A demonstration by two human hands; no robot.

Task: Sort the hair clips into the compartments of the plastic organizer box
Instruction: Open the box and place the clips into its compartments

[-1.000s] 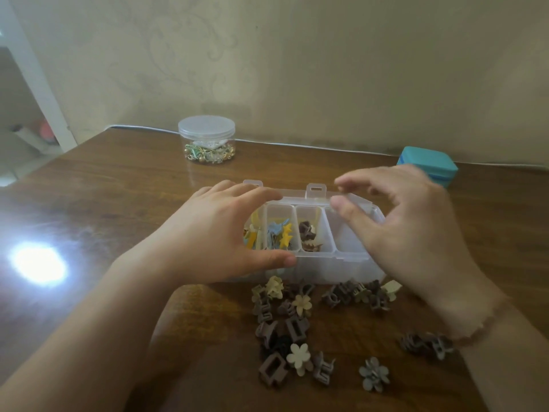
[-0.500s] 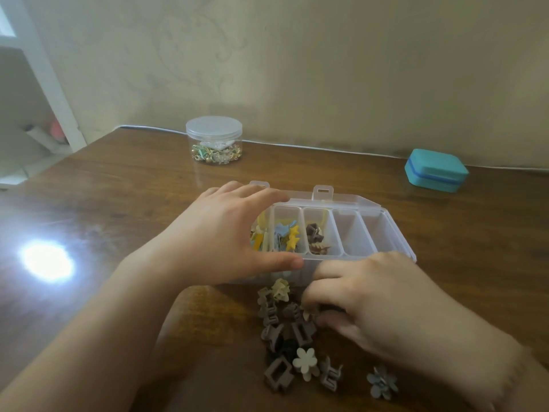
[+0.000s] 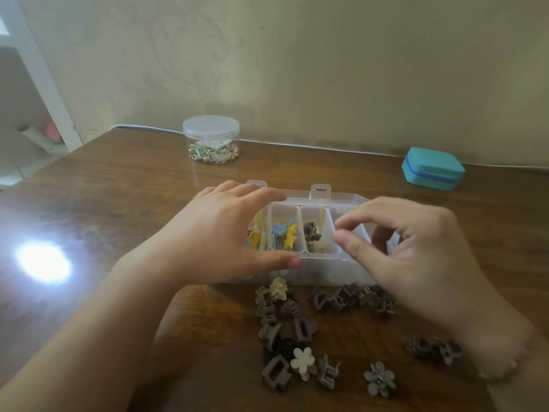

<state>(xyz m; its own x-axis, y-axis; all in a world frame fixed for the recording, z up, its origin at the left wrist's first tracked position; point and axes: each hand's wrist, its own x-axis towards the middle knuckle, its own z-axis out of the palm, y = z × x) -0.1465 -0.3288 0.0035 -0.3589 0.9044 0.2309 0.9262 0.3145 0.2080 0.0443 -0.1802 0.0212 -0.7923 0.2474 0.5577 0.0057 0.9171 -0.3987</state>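
A clear plastic organizer box (image 3: pixel 326 272) stands open mid-table, its compartments side by side. My left hand (image 3: pixel 219 233) grips its left end, thumb on the front wall and fingers over the back rim. Yellow and blue clips (image 3: pixel 283 234) fill the left compartments; brown and cream clips (image 3: pixel 315 237) lie in the third. My right hand (image 3: pixel 416 257) hovers over the right compartments, thumb and forefinger slightly apart with nothing visible between them. Loose brown, cream and grey hair clips (image 3: pixel 285 322) lie in front of the box.
A lidded clear jar (image 3: pixel 211 139) of small trinkets stands at the back by the wall. A teal case (image 3: pixel 432 172) sits at the back right. Two brown clips (image 3: pixel 433 349) lie under my right wrist. A bright glare (image 3: pixel 44 261) marks the tabletop's left.
My right hand rose from the clip pile to above the box's right compartments. A cream clip now shows in the third compartment. My left hand stays on the box.
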